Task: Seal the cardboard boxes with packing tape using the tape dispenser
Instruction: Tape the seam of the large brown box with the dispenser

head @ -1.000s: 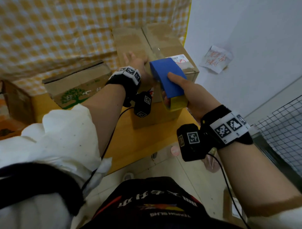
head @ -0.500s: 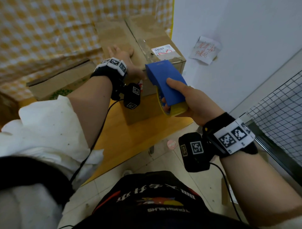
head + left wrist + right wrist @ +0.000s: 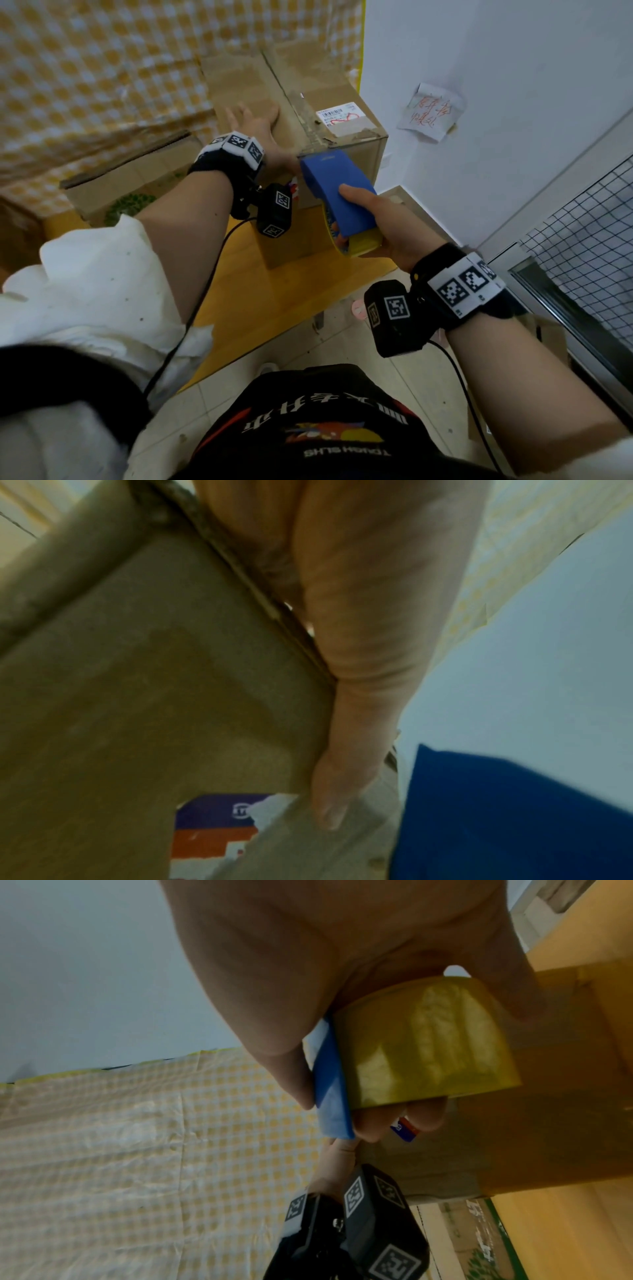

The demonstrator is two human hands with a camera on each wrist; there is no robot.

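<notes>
A closed cardboard box with a white shipping label stands on the wooden table. My left hand lies flat on its top left flap, fingers straight, and the thumb hangs over the front face. My right hand grips the blue tape dispenser, which carries a yellowish tape roll. The dispenser's nose sits at the box's near top edge, on the centre seam. The strip of tape itself does not show clearly.
A lower cardboard box with a green print lies to the left, before a yellow checked cloth. The table edge runs near my legs. A white wall with a paper note and a wire mesh panel are on the right.
My right hand has drawn the dispenser back along the seam toward the box's near edge. My left hand has stayed flat on the box top.
</notes>
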